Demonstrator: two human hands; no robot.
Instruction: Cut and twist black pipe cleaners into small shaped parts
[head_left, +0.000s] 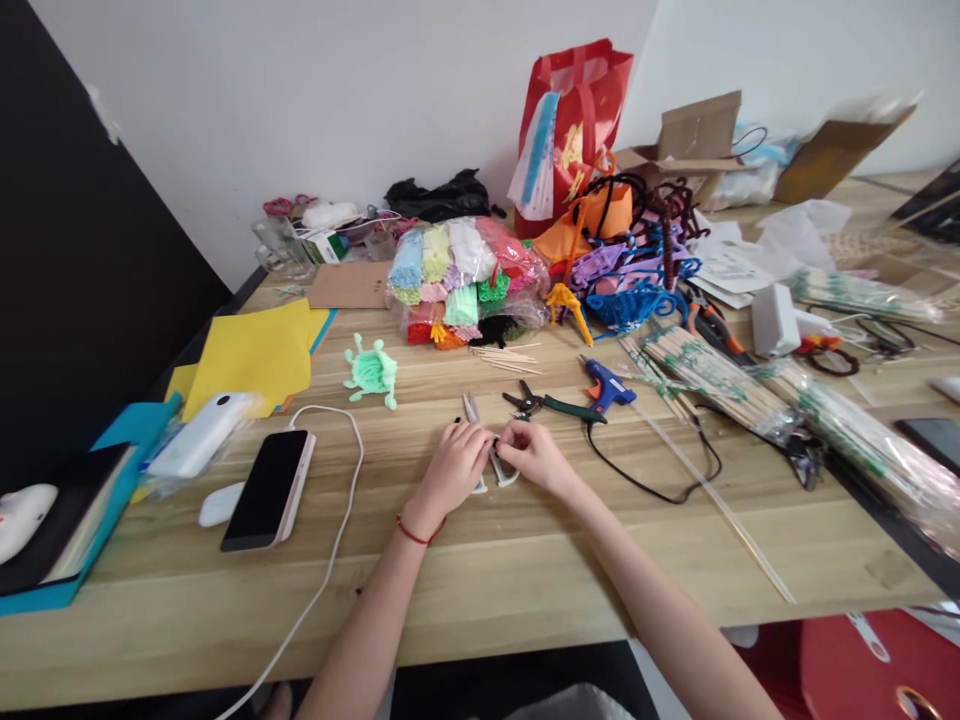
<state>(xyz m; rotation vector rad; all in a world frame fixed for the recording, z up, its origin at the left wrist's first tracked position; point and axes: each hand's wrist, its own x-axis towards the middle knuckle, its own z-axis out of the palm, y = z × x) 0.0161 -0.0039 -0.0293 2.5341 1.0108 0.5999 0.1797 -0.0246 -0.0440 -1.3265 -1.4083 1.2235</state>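
My left hand (459, 462) and my right hand (531, 455) meet close together above the middle of the wooden table. The fingertips of both are pinched around a tiny black piece (496, 443) between them. Under and between my hands lies a pair of scissors (471, 406) with pale handles, its blades pointing away. Just beyond my right hand are dark-handled pliers (529, 400). A blue glue gun (609, 386) rests to their right. A mint-green fuzzy piece with small knobs (371, 371) sits to the left, beyond my left hand.
A phone (268, 490), white cable (346, 510) and yellow sheets (251, 355) lie left. Bagged coloured fuzzy sticks (469, 270) and a red bag (577, 120) stand behind. Bundled wooden sticks (720, 380) and orange-handled pliers (712, 325) are right; a clear glue stick (720, 510) points toward the front edge.
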